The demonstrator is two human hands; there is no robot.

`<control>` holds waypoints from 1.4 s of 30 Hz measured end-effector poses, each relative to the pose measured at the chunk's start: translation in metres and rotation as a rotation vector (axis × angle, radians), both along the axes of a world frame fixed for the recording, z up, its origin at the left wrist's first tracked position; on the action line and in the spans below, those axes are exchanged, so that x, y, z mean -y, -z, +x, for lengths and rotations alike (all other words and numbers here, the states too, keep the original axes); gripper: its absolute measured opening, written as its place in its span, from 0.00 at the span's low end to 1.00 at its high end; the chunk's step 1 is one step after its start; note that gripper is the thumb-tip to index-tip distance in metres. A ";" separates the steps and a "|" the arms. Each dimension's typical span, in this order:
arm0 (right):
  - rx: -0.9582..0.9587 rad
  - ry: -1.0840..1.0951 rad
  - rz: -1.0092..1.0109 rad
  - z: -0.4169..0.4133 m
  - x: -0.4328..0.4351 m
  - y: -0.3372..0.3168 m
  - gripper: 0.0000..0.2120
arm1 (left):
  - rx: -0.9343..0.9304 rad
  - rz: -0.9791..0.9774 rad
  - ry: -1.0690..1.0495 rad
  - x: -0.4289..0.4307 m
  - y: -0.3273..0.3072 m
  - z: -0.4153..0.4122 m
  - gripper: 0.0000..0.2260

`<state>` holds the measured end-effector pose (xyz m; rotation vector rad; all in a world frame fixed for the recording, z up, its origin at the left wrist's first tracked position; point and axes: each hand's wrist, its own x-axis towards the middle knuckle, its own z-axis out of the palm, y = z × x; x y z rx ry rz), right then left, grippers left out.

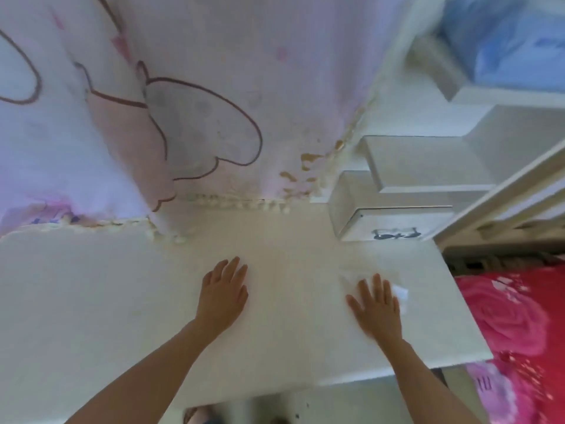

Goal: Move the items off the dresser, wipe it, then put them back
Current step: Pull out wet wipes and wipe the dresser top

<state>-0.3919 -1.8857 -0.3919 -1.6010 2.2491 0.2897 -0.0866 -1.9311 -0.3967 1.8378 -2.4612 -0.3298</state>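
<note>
Reaches both bare forearms in over the front edge of the dresser [91, 301]. Lays the left hand [223, 293] flat, palm down, near the middle of the dresser top, fingers straight and close together. Presses the right hand [377, 307] flat, palm down, toward the dresser's right end, fingers straight and slightly spread, thumb out to the left. Holds the two hands well apart.

We look steeply down from our single head-worn wide-angle camera, close over the white dresser top [91, 301], facing the papered wall [275, 71], our left hand [224, 290] and right hand [377, 304] entering from below.
</note>
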 end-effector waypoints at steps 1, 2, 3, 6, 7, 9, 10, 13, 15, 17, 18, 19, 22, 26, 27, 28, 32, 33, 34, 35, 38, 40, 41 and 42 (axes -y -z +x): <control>-0.006 0.049 -0.026 -0.026 -0.011 0.001 0.32 | 0.012 0.024 0.031 -0.002 0.000 -0.021 0.20; -0.022 0.084 -0.062 -0.049 -0.020 0.001 0.35 | 0.015 0.035 0.059 -0.004 0.000 -0.041 0.20; -0.025 0.122 -0.081 -0.071 -0.027 -0.001 0.40 | 0.015 0.036 0.078 -0.006 0.000 -0.059 0.20; -0.008 0.153 -0.035 -0.119 -0.029 -0.003 0.35 | -0.021 0.008 0.101 -0.012 0.001 -0.106 0.18; 0.007 0.166 -0.027 -0.130 -0.022 -0.002 0.30 | -0.028 0.004 0.100 -0.015 0.003 -0.119 0.18; 0.057 0.186 -0.039 -0.146 -0.004 -0.002 0.28 | -0.013 0.003 0.095 -0.019 0.005 -0.143 0.19; 0.069 0.181 -0.048 -0.147 0.008 -0.005 0.28 | 0.000 0.005 0.091 -0.021 0.005 -0.148 0.20; 0.104 0.097 -0.045 -0.142 0.031 -0.001 0.29 | 0.050 -0.031 0.062 -0.027 0.003 -0.160 0.20; 0.105 -0.040 -0.044 -0.119 0.035 0.002 0.30 | 0.075 -0.043 0.049 -0.034 0.003 -0.157 0.20; 0.142 -0.192 -0.052 -0.083 0.030 0.006 0.33 | 0.105 -0.024 0.014 -0.042 0.006 -0.150 0.21; 0.172 -0.267 -0.056 -0.065 0.026 0.007 0.38 | 0.117 -0.019 -0.006 -0.044 0.007 -0.146 0.22; 0.197 -0.341 -0.060 -0.048 0.023 0.007 0.44 | 0.128 -0.011 -0.024 -0.046 0.007 -0.143 0.22; 0.211 -0.473 -0.026 -0.023 0.025 0.006 0.37 | 0.151 -0.023 -0.049 -0.048 0.004 -0.136 0.23; 0.187 -0.385 -0.078 -0.044 0.042 0.009 0.32 | 0.160 -0.135 -0.006 -0.049 0.009 -0.133 0.21; 0.183 -0.322 -0.099 -0.059 0.048 0.009 0.33 | 0.164 -0.148 -0.005 -0.048 0.010 -0.133 0.20; 0.173 -0.259 -0.096 -0.076 0.052 0.009 0.32 | 0.164 -0.167 0.001 -0.047 0.012 -0.132 0.19; 0.106 -0.045 -0.056 -0.159 0.054 0.005 0.28 | 0.124 -0.236 0.028 -0.055 0.018 -0.131 0.20; 0.100 -0.013 -0.062 -0.177 0.053 0.005 0.28 | 0.113 -0.238 0.028 -0.057 0.019 -0.132 0.20; 0.098 -0.002 -0.074 -0.189 0.051 0.005 0.27 | 0.107 -0.230 0.032 -0.057 0.020 -0.134 0.21; 0.103 -0.003 -0.087 -0.197 0.047 0.006 0.27 | 0.106 -0.213 0.039 -0.058 0.020 -0.137 0.21; 0.120 -0.023 -0.116 -0.203 0.038 0.012 0.26 | 0.091 -0.165 0.046 -0.059 0.021 -0.147 0.22; 0.120 -0.031 -0.135 -0.205 0.041 0.015 0.26 | 0.050 -0.156 0.046 -0.059 0.021 -0.154 0.22; 0.130 -0.033 -0.138 -0.207 0.045 0.016 0.26 | 0.025 -0.167 0.049 -0.058 0.020 -0.158 0.22; 0.140 -0.036 -0.135 -0.209 0.051 0.017 0.26 | 0.005 -0.189 0.052 -0.057 0.017 -0.161 0.21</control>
